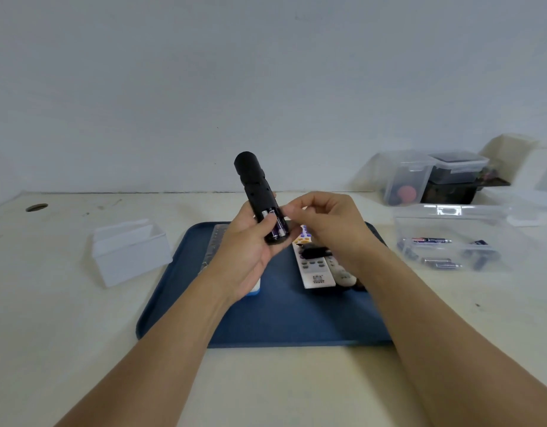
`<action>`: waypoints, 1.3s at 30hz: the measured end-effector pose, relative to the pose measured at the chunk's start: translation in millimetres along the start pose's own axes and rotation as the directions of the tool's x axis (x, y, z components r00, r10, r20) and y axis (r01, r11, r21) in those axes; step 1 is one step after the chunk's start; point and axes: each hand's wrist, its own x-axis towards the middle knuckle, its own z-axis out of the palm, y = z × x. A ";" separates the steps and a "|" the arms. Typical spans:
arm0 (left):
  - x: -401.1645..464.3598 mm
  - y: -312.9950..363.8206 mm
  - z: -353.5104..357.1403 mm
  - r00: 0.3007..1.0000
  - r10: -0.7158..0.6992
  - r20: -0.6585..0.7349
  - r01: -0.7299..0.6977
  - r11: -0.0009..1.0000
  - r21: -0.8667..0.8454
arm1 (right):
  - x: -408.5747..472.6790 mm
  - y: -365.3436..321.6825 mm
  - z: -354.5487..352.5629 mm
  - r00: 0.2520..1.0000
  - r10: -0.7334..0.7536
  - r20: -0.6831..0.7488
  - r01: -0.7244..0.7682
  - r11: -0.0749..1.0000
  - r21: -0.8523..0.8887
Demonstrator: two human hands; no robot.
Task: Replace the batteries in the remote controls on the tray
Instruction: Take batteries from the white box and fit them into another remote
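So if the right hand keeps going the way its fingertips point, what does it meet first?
Most likely the black remote held in the left hand, around its open battery bay; the right hand looks nearly there, though depth is unclear.

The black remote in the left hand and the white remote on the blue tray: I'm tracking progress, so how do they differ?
The black remote is held tilted above the blue tray by the left hand, back showing, compartment open with batteries visible. The white remote lies flat on the tray, buttons up. Both are long, slim handsets.
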 end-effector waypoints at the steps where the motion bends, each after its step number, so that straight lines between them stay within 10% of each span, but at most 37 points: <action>1: 0.7 0.1 0.3 1.000 0.017 -0.007 -0.016 0.999 0.028 | 2.9 -3.7 -8.7 0.999 -0.003 -0.050 0.003 1.000 0.006; 7: 0.5 -2.6 -1.9 1.000 0.008 -0.006 -0.008 0.997 0.082 | 6.9 0.4 -46.5 0.989 -0.042 0.144 0.135 0.662 -0.737; 12: 2.7 -0.5 -5.5 0.999 -0.045 -0.025 0.043 0.998 -0.049 | 7.0 6.4 -50.1 0.968 0.121 0.219 0.130 0.505 -0.853; 25: 3.7 -2.4 -9.4 0.997 -0.047 0.054 0.048 0.999 -0.021 | 10.8 14.3 -49.1 0.971 0.031 0.239 0.191 0.504 -0.842; 31: 6.3 -0.1 -5.7 0.997 -0.078 -0.012 0.075 0.983 -0.168 | 1.7 -12.0 -33.8 0.988 -0.155 0.013 0.151 0.939 -0.310; 35: 5.7 -0.2 -3.5 0.997 -0.078 -0.026 0.072 0.981 -0.183 | -10.4 -16.7 1.3 0.987 -0.078 -0.144 0.078 0.997 -0.003; 39: 1.9 -5.8 -0.3 0.997 -0.039 0.068 0.042 0.998 -0.045 | -17.6 -4.3 28.9 0.943 -0.130 -0.306 0.106 0.990 -0.094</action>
